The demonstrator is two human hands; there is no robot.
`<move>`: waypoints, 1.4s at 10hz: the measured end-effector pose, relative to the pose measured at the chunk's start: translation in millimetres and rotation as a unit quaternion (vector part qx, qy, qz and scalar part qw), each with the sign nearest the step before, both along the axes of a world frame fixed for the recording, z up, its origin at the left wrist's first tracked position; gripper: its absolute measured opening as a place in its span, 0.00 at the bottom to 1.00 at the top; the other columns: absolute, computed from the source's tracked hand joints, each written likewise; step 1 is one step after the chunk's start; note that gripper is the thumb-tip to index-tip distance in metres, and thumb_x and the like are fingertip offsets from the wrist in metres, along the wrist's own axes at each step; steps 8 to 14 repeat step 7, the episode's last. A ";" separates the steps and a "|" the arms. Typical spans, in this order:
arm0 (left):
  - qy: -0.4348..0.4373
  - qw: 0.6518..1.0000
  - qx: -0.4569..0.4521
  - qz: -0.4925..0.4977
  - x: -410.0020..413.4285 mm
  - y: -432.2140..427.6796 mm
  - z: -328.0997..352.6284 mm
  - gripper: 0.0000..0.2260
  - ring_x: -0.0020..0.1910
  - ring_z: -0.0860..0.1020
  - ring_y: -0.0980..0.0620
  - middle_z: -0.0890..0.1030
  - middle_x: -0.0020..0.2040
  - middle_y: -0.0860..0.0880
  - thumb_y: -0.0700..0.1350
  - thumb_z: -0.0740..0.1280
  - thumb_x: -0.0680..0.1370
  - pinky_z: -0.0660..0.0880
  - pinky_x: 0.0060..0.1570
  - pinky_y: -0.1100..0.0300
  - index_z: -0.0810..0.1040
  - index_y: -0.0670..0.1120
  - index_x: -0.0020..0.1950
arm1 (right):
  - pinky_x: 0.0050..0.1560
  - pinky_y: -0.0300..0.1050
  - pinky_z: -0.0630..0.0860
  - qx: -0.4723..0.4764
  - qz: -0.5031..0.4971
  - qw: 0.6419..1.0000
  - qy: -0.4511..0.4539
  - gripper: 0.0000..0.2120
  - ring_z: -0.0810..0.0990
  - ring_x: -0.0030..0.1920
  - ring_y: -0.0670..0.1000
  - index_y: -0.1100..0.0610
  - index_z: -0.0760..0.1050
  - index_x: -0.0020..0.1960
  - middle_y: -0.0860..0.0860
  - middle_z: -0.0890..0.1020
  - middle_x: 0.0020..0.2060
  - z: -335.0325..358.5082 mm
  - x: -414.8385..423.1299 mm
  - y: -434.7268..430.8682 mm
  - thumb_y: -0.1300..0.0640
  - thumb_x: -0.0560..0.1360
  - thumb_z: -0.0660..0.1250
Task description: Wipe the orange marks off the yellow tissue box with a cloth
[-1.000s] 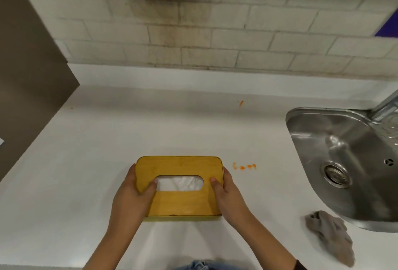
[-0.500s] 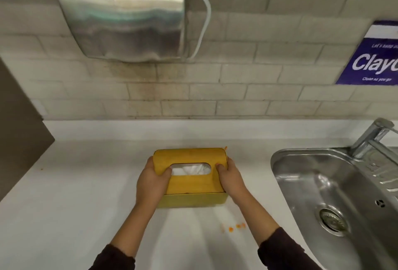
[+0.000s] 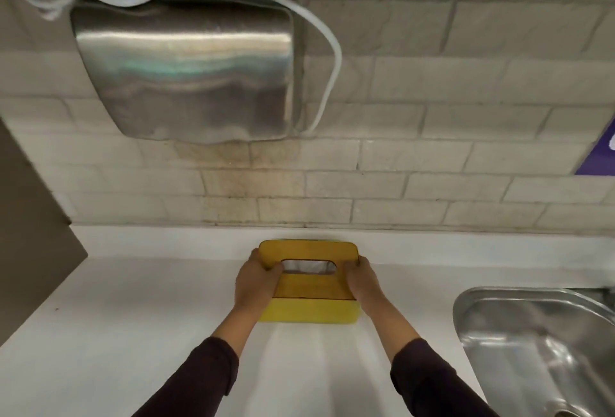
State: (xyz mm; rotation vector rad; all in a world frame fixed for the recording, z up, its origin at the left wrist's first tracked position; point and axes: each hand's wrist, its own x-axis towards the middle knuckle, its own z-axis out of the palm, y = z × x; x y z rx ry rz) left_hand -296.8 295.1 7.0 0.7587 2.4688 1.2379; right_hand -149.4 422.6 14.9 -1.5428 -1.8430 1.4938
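Observation:
The yellow tissue box [image 3: 309,311] with a wooden lid and a white tissue in its slot sits on the white counter, close to the back wall. My left hand [image 3: 254,285] grips its left end, thumb on the lid by the slot. My right hand [image 3: 364,282] grips the right end the same way. No orange marks show on the box faces in view. The cloth is out of view.
A steel sink [image 3: 539,343] lies at the right. A steel hand dryer [image 3: 186,73] with a white cable [image 3: 327,60] hangs on the brick wall above the box. A brown panel [image 3: 30,233] borders the white counter [image 3: 133,300] on the left.
Both hands have carried the box away from me to the back of the counter by the wall. The view has tilted up; the cloth and the orange spots on the counter have left the frame.

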 end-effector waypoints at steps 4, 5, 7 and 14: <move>0.016 0.999 -0.004 -0.029 -19.0 13.1 -15.8 0.18 0.46 0.77 0.49 0.80 0.52 0.46 0.52 0.63 0.76 0.72 0.40 0.58 0.70 0.45 0.63 | 0.49 0.47 0.69 0.024 0.019 0.999 -0.034 0.19 0.74 0.57 0.60 0.59 0.63 0.68 0.60 0.75 0.60 -23.7 -14.0 17.5 0.53 0.80 0.53; -0.019 0.999 -0.017 -0.038 -22.2 13.0 -16.4 0.27 0.64 0.72 0.40 0.74 0.66 0.41 0.54 0.61 0.78 0.71 0.59 0.51 0.60 0.41 0.72 | 0.51 0.48 0.69 0.034 0.035 0.997 -0.055 0.22 0.74 0.60 0.61 0.58 0.59 0.71 0.60 0.74 0.63 -19.1 -12.0 16.4 0.52 0.80 0.53; 0.073 0.992 -0.026 -0.098 -20.4 -4.0 9.7 0.25 0.74 0.60 0.44 0.62 0.74 0.42 0.52 0.57 0.80 0.58 0.72 0.51 0.59 0.42 0.73 | 0.70 0.53 0.61 0.108 0.094 0.979 -0.145 0.25 0.61 0.72 0.59 0.58 0.55 0.75 0.58 0.59 0.74 18.8 -6.5 8.3 0.53 0.80 0.52; 0.073 0.992 -0.026 -0.098 -20.4 -4.0 9.7 0.25 0.74 0.60 0.44 0.62 0.74 0.42 0.52 0.57 0.80 0.58 0.72 0.51 0.59 0.42 0.73 | 0.70 0.53 0.61 0.108 0.094 0.979 -0.145 0.25 0.61 0.72 0.59 0.58 0.55 0.75 0.58 0.59 0.74 18.8 -6.5 8.3 0.53 0.80 0.52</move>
